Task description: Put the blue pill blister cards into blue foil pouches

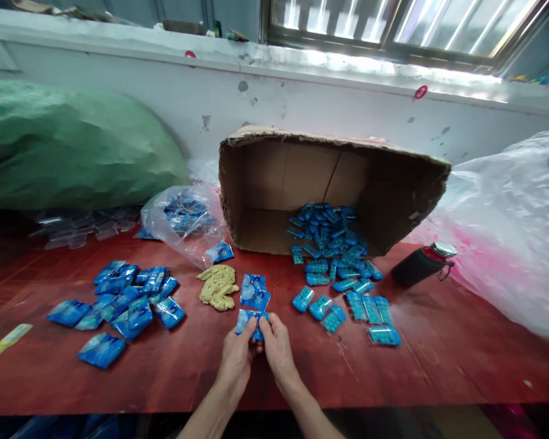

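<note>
Between my two hands is a small blue printed packet [244,319], held just above the red table near its front edge. My left hand [236,353] pinches its left side, thumb on top. My right hand [278,346] grips the right side the same way, with the other fingers curled underneath and partly hidden. Just beyond lie more flat blue packets [255,291]. Left of those sits a crumpled yellow cloth [218,286]. To the right are several clear-fronted cases with turquoise contents [333,319], some of them in rows.
A cardboard box [274,177] lies on its side, spilling a heap of turquoise cases [327,228]. Filled blue packets [130,305] are piled at left, near an open plastic bag [183,213]. A dark bottle [418,265] stands tilted-looking at right, beside clear plastic sheeting [512,238]. A green sack [73,146] bulges behind.
</note>
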Tool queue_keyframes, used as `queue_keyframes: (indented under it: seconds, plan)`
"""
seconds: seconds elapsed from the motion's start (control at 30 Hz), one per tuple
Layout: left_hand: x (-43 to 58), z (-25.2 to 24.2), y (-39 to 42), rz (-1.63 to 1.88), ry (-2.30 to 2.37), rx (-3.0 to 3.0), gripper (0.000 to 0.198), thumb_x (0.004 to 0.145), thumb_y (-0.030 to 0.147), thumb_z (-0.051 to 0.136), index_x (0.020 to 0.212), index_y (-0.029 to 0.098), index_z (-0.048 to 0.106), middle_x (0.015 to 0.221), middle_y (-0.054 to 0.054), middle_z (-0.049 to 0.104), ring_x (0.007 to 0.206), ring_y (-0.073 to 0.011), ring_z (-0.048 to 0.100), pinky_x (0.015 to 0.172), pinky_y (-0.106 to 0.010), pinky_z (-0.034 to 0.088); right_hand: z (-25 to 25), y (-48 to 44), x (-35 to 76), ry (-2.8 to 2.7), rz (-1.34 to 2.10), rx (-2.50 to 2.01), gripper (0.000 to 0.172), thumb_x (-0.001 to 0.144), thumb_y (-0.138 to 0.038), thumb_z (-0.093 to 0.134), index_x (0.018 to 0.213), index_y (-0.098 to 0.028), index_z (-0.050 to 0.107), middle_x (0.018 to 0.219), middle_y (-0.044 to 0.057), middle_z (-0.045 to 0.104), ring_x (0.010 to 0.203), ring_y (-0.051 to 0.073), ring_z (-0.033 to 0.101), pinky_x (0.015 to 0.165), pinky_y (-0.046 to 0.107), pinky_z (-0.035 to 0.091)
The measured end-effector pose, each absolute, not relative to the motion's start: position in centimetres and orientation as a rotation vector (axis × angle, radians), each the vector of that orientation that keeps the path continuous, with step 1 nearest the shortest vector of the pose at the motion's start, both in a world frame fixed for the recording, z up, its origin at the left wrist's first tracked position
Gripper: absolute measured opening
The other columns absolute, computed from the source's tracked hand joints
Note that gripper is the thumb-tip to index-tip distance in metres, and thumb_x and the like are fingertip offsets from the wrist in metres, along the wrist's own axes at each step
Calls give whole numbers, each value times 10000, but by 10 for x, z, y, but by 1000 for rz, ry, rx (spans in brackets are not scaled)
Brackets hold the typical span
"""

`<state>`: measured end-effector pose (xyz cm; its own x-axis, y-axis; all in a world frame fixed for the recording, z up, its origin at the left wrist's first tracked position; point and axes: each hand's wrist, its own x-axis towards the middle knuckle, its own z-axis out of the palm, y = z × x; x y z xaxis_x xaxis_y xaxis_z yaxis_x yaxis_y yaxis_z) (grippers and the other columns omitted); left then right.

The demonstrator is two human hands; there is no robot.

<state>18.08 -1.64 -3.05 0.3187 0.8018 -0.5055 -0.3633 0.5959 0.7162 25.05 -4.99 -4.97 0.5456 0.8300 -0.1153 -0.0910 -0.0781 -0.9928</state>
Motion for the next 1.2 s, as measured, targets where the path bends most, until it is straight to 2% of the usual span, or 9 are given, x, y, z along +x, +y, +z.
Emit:
queue_keyframes:
  seconds: [0.23, 0.4, 0.5, 0.8, 1.03, 1.2]
  plan:
    - [169, -34, -15, 879, 1155, 823, 309, 518, 375, 703, 649, 118, 594, 500, 13, 578, 419, -93, 492, 413, -214, 388, -40, -55, 251, -709, 963, -1316, 182, 748, -330, 540, 683, -162, 511, 623, -41, 499, 558, 92, 453, 528, 197, 403]
    - [175, -36, -18, 866, 1067, 702, 321, 517, 400, 699, 615, 132, 552, 415, 57, 494, 365, -74, 442, 376, -202, 356, -42, -48, 243, -538, 1051, -1322, 247, 732, -399, 533, 647, -181, 455, 518, -62, 455, 413, 74, 414, 372, 175, 345]
    - [180, -33, -20, 813, 1025, 593, 339, 475, 392, 725, 570, 141, 518, 370, 72, 449, 337, -68, 419, 349, -193, 331, -47, -47, 242, -505, 1017, -1355, 267, 746, -431, 503, 650, -189, 443, 495, -70, 428, 381, 67, 383, 336, 165, 300]
    - [182, -27, -25, 751, 1032, 522, 402, 399, 415, 755, 568, 142, 513, 364, 89, 431, 336, -49, 383, 351, -177, 319, -59, -56, 240, -566, 734, -1492, 261, 772, -381, 471, 593, -196, 426, 526, -61, 420, 477, 86, 387, 410, 180, 312]
    - [183, -36, -30, 764, 1008, 578, 378, 500, 457, 703, 634, 140, 549, 458, 52, 500, 391, -67, 431, 378, -191, 317, -62, -57, 236, -522, 759, -1470, 307, 770, -432, 464, 572, -206, 398, 475, -74, 372, 446, 88, 355, 401, 187, 300]
    - [177, -42, -29, 815, 1069, 743, 352, 607, 482, 622, 622, 138, 549, 456, 45, 501, 397, -69, 436, 382, -192, 324, -55, -63, 238, -540, 877, -1389, 265, 761, -431, 486, 653, -192, 449, 522, -64, 429, 457, 83, 396, 396, 174, 325]
